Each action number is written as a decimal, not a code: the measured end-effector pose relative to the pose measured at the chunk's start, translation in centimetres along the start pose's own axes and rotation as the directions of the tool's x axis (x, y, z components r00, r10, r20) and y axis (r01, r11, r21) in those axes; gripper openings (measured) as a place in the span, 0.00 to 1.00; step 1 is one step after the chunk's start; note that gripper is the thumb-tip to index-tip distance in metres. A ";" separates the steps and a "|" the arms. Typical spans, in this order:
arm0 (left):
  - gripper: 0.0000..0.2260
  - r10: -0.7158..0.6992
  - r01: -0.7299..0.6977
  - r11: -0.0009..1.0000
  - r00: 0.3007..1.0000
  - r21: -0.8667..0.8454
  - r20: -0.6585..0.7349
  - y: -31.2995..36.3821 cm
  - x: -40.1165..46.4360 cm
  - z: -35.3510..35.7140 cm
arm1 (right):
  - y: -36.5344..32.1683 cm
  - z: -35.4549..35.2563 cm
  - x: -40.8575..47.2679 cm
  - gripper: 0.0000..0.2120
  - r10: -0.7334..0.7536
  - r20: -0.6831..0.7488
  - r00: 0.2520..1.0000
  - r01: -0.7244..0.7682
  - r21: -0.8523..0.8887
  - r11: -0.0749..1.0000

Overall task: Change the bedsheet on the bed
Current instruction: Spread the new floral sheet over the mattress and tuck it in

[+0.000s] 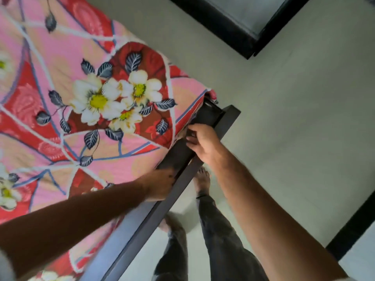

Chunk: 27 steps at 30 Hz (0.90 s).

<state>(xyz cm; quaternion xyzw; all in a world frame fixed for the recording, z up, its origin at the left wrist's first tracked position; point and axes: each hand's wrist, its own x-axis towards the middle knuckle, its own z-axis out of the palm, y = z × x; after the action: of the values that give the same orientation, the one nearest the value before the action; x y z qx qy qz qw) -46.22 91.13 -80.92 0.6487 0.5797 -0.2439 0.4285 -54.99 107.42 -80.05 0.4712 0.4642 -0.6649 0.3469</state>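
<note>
Covering the bed, a floral bedsheet [97, 98] meets the dark frame [154, 216] above pale floor [294, 118]; hand grips unclear.

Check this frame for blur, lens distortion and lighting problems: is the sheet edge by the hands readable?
Head view: motion blur smears the left hand and left forearm; right hand softer but legible. Wide-angle lens bends the bed frame and floor lines. Even daylight, no glare. The floral bedsheet pattern reads well; its edge at the hands sits in shadow, unclear.

Dark-framed bed [205, 169] on pale floor [294, 122], floral pink-red bedsheet [85, 110] spread over it
</note>
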 end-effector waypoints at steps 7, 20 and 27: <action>0.20 -0.408 0.368 0.906 0.634 -0.208 -0.657 -14.6 -10.9 -7.7 | -6.2 -5.4 -0.4 0.11 -0.435 -0.127 0.891 0.411 -0.181 0.894; 0.42 -0.551 0.404 0.775 0.809 -0.486 -0.205 -25.7 -6.4 -11.0 | -10.8 -2.1 6.6 0.22 -0.190 0.175 0.966 0.203 -0.060 0.977; 0.35 -0.408 0.394 0.652 0.902 -0.648 0.139 -30.4 -2.1 -13.1 | -10.1 -0.8 8.0 0.21 -0.253 0.067 0.965 0.253 -0.482 0.839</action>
<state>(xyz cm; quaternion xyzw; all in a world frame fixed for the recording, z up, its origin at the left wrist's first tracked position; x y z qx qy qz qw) -78.21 99.77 -80.84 0.3123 0.7604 -0.1049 0.5597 -66.37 111.34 -84.76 0.3031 0.6745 -0.5666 0.3634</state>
